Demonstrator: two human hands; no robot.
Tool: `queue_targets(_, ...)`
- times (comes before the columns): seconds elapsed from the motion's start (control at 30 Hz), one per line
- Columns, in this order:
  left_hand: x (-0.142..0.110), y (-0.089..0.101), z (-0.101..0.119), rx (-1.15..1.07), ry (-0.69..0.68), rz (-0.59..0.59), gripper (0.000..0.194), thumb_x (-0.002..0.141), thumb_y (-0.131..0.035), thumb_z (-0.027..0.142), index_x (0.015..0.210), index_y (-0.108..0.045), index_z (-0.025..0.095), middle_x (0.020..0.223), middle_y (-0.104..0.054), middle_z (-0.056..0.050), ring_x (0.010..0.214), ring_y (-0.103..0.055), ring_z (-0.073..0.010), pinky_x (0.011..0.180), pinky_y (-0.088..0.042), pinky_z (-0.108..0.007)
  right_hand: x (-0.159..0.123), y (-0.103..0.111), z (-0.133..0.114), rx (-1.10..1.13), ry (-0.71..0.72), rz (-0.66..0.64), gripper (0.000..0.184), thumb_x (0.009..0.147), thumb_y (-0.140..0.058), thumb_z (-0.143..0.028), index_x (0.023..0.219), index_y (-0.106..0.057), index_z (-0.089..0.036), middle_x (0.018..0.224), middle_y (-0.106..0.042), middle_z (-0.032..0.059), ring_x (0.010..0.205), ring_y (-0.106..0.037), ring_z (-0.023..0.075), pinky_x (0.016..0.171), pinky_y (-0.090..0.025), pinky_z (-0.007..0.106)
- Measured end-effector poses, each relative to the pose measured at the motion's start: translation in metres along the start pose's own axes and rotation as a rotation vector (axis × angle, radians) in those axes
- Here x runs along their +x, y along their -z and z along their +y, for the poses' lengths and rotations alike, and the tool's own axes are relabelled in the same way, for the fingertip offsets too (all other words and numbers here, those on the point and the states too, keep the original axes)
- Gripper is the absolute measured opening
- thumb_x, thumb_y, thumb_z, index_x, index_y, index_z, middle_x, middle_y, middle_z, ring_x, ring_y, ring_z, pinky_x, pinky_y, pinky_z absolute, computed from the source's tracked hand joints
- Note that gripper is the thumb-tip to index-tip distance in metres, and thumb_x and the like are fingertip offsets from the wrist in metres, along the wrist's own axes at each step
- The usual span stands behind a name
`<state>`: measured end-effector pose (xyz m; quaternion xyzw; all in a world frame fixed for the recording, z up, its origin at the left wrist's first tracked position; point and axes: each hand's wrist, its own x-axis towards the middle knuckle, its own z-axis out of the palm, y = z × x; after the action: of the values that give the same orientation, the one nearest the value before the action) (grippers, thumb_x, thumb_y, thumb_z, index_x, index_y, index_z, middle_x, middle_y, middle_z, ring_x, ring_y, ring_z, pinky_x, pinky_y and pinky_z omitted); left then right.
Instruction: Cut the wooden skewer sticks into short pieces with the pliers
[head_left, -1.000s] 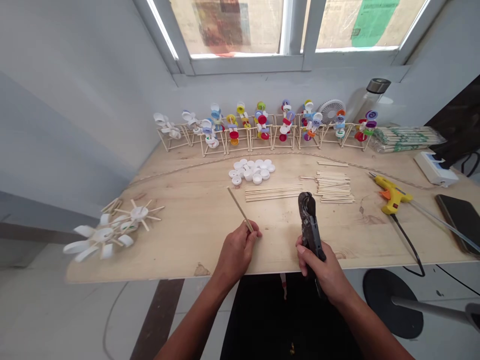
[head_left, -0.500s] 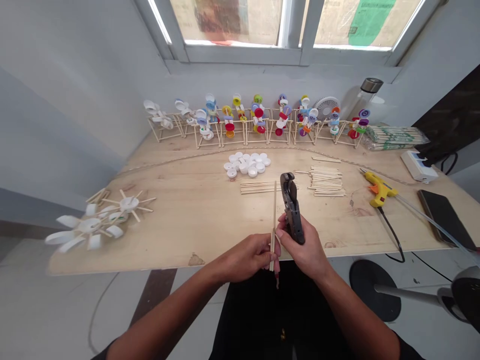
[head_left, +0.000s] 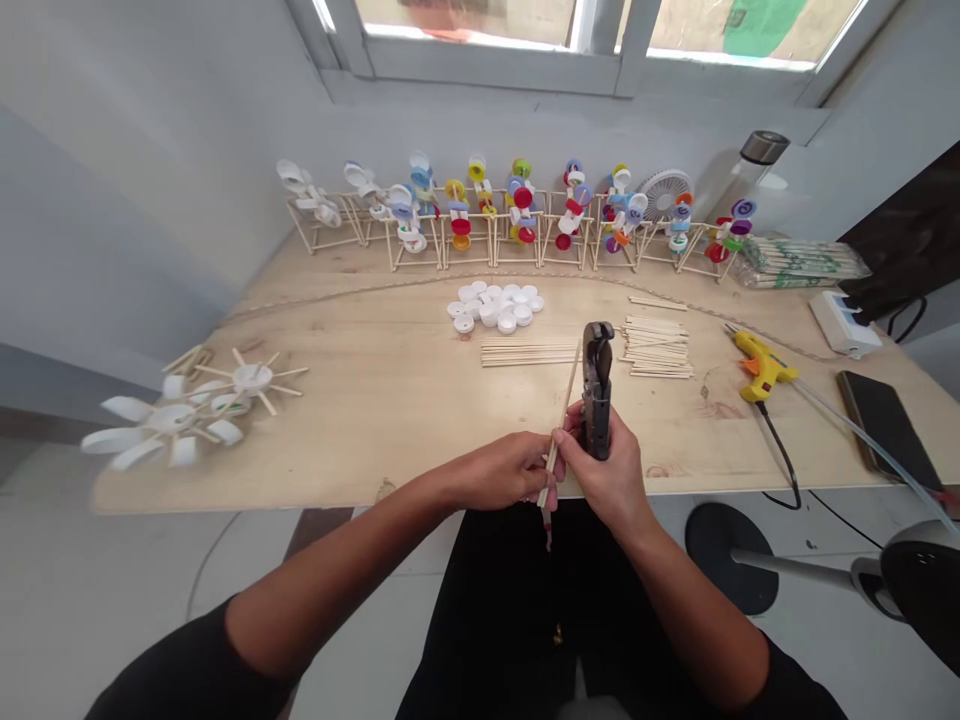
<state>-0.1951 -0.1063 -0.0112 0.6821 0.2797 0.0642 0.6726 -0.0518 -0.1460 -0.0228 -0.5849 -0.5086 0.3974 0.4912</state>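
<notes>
My left hand (head_left: 517, 472) is closed on thin wooden sticks (head_left: 568, 402) just above the table's front edge. A long one points up and leans right; at least one shorter piece seems to lie along its lower end. My right hand (head_left: 611, 475) grips a dark metal hand cutter (head_left: 597, 390), its jaw end pointing up and away from me. The right thumb and fingertips also touch the stick beside the cutter. Behind the hands, a row of long sticks (head_left: 517, 352) lies on the table, with a pile of shorter cut sticks (head_left: 656, 348) to its right.
White bottle caps (head_left: 506, 312) are heaped mid-table. Stick frames with coloured cap wheels (head_left: 460, 225) line the wall. White paddle wheels (head_left: 172, 418) lie at left. A yellow glue gun (head_left: 761, 368), phone (head_left: 889, 425) and power strip (head_left: 844, 322) are at right.
The long stick has swung from nearly upright to leaning right, and its top is now close beside the cutter. The cutter stands straighter. The head view has shifted slightly downward.
</notes>
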Motion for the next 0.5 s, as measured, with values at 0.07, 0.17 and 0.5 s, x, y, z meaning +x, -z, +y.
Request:
queue_targets(0.07,0.002,0.001,-0.001,-0.014,-0.002,-0.01,0.008,0.076,-0.042,0.016,0.078,-0.05,0.016,0.069,-0.063,-0.001,0.062,-0.055,-0.0124,0.057,-0.042,-0.023,0.001,-0.001,0.001,0.03,-0.003,0.028,0.017,0.072,-0.059,-0.025,0.085,-0.05,-0.02,0.07,-0.053,-0.0041,0.049,-0.052,0.0085,0.052,-0.046,0.023)
queue_targets(0.17,0.005,0.004,-0.001,-0.013,0.006,-0.025,0.007,0.075,-0.043,0.017,0.078,-0.049,0.016,0.067,-0.062,0.0,0.06,-0.053,-0.0111,0.057,-0.042,-0.022,0.001,-0.002,0.001,0.075,-0.027,0.045,0.017,0.073,-0.059,-0.026,0.086,-0.049,-0.021,0.071,-0.052,-0.0044,0.045,-0.051,0.0072,0.05,-0.046,0.023)
queue_targets(0.5,0.014,0.011,0.002,0.007,0.004,-0.045,0.01,0.072,-0.044,0.014,0.078,-0.051,0.017,0.063,-0.062,0.001,0.058,-0.054,-0.012,0.055,-0.042,-0.023,0.004,-0.001,0.004,0.132,-0.038,0.089,0.017,0.074,-0.058,-0.027,0.087,-0.049,-0.021,0.072,-0.051,-0.0043,0.046,-0.051,0.0073,0.051,-0.047,0.024)
